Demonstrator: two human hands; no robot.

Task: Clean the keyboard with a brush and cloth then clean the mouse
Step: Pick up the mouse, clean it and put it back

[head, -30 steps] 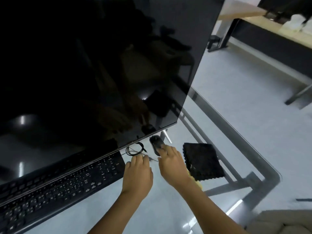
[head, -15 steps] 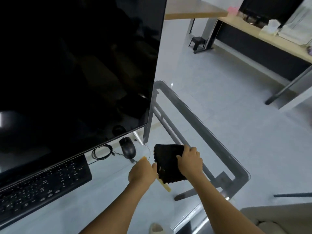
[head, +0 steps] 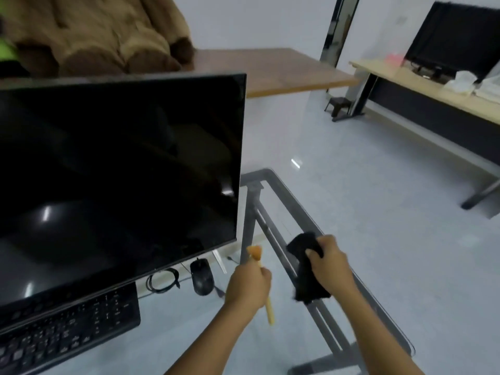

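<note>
Half a second ago the cloth lay flat on the glass counter (head: pixel 273 185) with my right hand on it and my left hand closing round the brush beside it. Now both tools are lifted off. My left hand (head: pixel 248 286) has its grip clamped round the handle of the brush (head: pixel 260 269), bristles pointing up toward the middle of the frame. My right hand (head: pixel 331 262) has its grip bunched on the black cloth (head: pixel 308 269), which hangs crumpled below the fingers. I judge the pick-up done and no cleaning begun.

The keyboard (head: pixel 67 331) sits at the lower left of the frame, partly under the monitor (head: pixel 116 180), well apart from both hands. The mouse (head: pixel 201 277) lies just left of my left hand, next to a coiled cable (head: pixel 162 280).
</note>
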